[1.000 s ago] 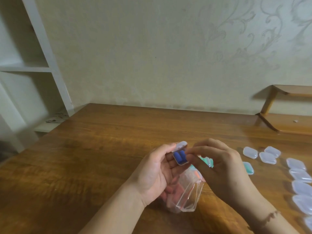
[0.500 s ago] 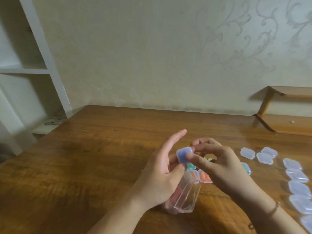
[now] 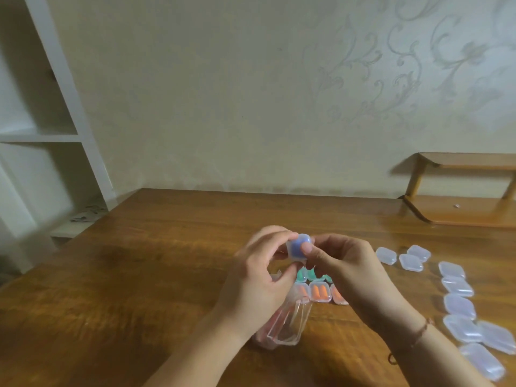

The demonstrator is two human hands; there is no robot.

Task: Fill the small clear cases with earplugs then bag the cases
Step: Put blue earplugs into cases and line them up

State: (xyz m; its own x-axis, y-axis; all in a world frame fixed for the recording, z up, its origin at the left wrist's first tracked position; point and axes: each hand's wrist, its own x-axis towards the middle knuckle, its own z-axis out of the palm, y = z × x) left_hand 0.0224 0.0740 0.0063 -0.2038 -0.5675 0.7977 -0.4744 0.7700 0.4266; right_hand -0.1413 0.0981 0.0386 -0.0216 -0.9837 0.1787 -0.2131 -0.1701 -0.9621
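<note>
Both hands raised over the desk (image 3: 173,263), pinched from either side on one small clear case of blue earplugs (image 3: 299,246): left hand (image 3: 261,277) gripping with thumb and fingertips, right hand (image 3: 346,263) pressing its thumb against the case front. Just below the hands, filled cases of orange earplugs (image 3: 320,292) and green ones (image 3: 310,275). Under the left wrist, a clear plastic bag (image 3: 290,324). Right of the right hand, rows of empty clear cases (image 3: 458,286).
</note>
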